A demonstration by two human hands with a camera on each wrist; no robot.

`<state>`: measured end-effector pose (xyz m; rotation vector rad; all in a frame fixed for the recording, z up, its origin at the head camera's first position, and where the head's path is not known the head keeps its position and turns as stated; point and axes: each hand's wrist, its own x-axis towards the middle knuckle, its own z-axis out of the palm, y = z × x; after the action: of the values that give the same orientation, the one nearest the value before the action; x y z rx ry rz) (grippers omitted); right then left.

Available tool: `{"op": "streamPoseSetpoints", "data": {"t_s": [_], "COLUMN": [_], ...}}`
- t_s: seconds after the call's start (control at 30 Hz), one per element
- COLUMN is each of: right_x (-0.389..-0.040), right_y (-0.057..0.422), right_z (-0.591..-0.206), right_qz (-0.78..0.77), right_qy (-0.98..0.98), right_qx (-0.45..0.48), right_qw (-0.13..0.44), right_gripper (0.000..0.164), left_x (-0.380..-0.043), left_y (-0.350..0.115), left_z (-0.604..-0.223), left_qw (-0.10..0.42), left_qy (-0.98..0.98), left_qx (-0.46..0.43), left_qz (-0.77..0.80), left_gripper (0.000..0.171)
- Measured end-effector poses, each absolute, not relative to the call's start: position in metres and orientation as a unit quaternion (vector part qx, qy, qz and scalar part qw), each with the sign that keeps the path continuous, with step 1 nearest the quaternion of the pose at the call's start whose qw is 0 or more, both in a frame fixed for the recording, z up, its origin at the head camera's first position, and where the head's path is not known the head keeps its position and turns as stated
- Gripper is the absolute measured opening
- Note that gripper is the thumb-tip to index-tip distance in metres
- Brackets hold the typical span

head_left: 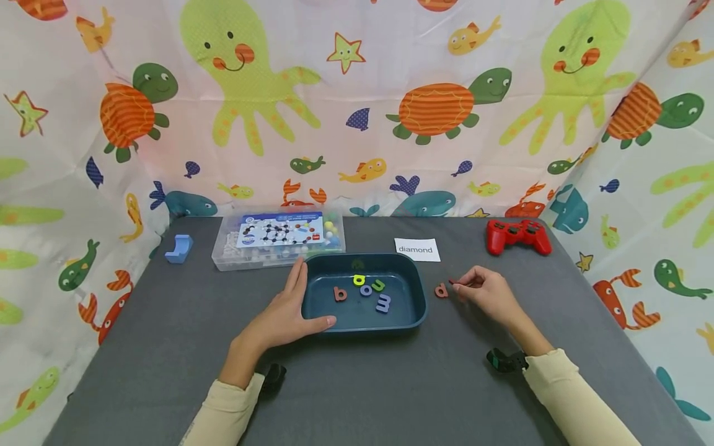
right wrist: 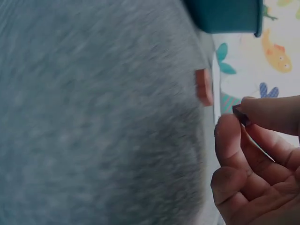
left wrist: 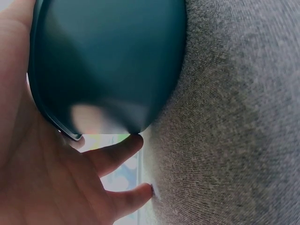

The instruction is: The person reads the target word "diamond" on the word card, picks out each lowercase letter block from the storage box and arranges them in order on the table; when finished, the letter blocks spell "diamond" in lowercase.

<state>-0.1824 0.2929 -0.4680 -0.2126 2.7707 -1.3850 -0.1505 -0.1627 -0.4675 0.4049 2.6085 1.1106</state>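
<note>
Head view: a person in cream sleeves works at a grey table [head_left: 390, 384]. A dark teal tray [head_left: 362, 327] sits near the middle. Inside lie five toy letters: a brown b [head_left: 340, 294], a yellow letter [head_left: 359, 280], a purple o [head_left: 365, 290], a green letter [head_left: 379, 285] and a purple m [head_left: 383, 303]. The left hand [head_left: 281, 317] rests against the tray's left end, fingers extended, thumb along the near rim. Just beyond the tray's right side, a brown letter [head_left: 441, 290] lies on the table. Next to it, the right hand [head_left: 491, 297] pinches a small dark red piece [head_left: 453, 282]; its shape is too small to tell. Behind these are a white card [head_left: 418, 249] printed "diamond", a red game controller [head_left: 519, 237] at right, a clear plastic box [head_left: 229, 253] at left, and a light blue block [head_left: 179, 248] at far left. A sea-animal cloth [head_left: 357, 139] hangs behind.

Left wrist view: the palm is close to the tray's wall; one fingertip touches it, and another finger reaches down to the table.

Right wrist view: thumb and forefinger hold the dark piece between their tips, clear of the table. The brown letter and a corner of the tray show beyond.
</note>
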Motion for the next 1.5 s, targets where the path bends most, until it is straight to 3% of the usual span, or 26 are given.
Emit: {"op": "streamPoseSetpoints", "data": {"t_s": [0.33, 0.67, 0.97, 1.5], "right_x": [-0.185, -0.200, -0.217, -0.216], "right_y": [0.299, 0.325, 0.334, 0.328], "right_z": [-0.481, -0.482, -0.480, -0.481], "right_qz": [-0.390, -0.426, -0.422, -0.408], "right_qy": [0.916, 0.883, 0.861, 0.876], "right_qx": [-0.094, -0.176, -0.231, -0.219], "right_qw": [0.025, 0.091, 0.167, 0.135], "right_gripper": [0.015, 0.038, 0.034, 0.027], "left_x": [-0.152, -0.152, -0.151, -0.153], "left_y": [-0.163, -0.165, -0.163, -0.165], "left_z": [-0.470, -0.471, -0.471, -0.470], "left_qw": [0.133, 0.131, 0.135, 0.136], "left_qy": [0.902, 0.902, 0.901, 0.898], "left_qx": [0.146, 0.146, 0.146, 0.147], "left_qz": [0.385, 0.384, 0.386, 0.392], "left_gripper": [0.133, 0.133, 0.133, 0.133]}}
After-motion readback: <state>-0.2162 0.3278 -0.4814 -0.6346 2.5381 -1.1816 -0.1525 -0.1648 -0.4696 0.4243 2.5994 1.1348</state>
